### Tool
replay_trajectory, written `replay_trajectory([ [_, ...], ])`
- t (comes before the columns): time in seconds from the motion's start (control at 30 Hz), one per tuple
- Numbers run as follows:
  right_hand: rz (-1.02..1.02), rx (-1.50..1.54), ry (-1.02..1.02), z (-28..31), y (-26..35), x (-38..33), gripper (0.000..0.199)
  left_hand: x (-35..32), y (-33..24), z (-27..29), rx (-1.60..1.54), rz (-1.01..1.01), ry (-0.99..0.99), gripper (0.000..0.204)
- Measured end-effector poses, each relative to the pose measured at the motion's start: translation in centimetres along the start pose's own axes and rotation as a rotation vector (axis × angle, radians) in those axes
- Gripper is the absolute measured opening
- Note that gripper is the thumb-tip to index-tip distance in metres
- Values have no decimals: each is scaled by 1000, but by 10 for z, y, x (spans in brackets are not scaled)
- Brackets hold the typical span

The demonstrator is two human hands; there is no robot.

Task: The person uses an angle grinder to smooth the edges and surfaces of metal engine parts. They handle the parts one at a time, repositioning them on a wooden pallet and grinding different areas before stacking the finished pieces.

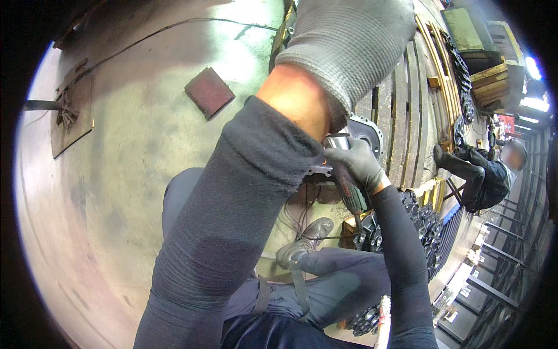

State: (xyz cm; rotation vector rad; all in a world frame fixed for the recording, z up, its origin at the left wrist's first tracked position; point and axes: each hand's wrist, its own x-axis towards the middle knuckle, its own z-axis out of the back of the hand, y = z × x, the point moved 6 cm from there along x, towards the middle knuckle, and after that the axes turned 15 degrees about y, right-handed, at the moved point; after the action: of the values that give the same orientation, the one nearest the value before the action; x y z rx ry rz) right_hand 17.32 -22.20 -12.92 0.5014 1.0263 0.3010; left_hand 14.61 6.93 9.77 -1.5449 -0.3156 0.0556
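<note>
My left hand (354,46), in a grey knitted glove, is raised large and close at the top of the view. Its fingers run past the picture's edge, so what they do is hidden. My right hand (361,164), also gloved in grey, is wrapped round an angle grinder (351,195) with a silver head, a dark body and a trailing cord. Beyond the grinder head lies a round metal casting (372,135) with holes along its rim, partly covered by my left forearm. A light metal edge (318,170) shows beside the grinder.
Wooden pallet slats (410,116) lie to the right, with piles of dark metal parts (424,232) nearer me. A reddish-brown square plate (209,93) rests on the floor. A cable (168,29) crosses the far floor. Another person (488,174) sits at the right.
</note>
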Motion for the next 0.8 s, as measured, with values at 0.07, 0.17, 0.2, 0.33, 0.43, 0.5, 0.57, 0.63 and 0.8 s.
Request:
replay_trajectory([
  [0.07, -45, -186, -4, 4, 24, -4, 63, -1, 0, 1, 22, 5, -8, 33],
  [0.17, -65, -329, 5, 0, 38, 0, 72, -3, 0, 3, 23, 21, -17, 33],
  [0.2, -67, -403, -6, -2, 41, 1, 74, -4, 0, 4, 32, 20, -9, 33],
  [0.33, -110, -594, 46, -10, 63, -8, 73, -5, -1, 6, 84, -1, 10, 33],
  [0.43, -76, -706, 95, -18, 66, -14, 67, -9, -1, 7, 84, -39, -3, 33],
  [0.5, -50, -790, 119, -23, 62, -18, 60, -19, 1, 10, 68, -156, -12, 33],
  [0.57, -42, -852, 131, -25, 59, -22, 57, -25, -5, 7, 163, -113, -93, 33],
  [0.63, -16, -908, 116, -25, 54, -26, 55, -19, -15, -7, 269, -5, -167, 33],
  [0.8, 96, -1010, 60, -23, 45, -33, 55, -17, -7, -1, 81, -69, 13, 33],
])
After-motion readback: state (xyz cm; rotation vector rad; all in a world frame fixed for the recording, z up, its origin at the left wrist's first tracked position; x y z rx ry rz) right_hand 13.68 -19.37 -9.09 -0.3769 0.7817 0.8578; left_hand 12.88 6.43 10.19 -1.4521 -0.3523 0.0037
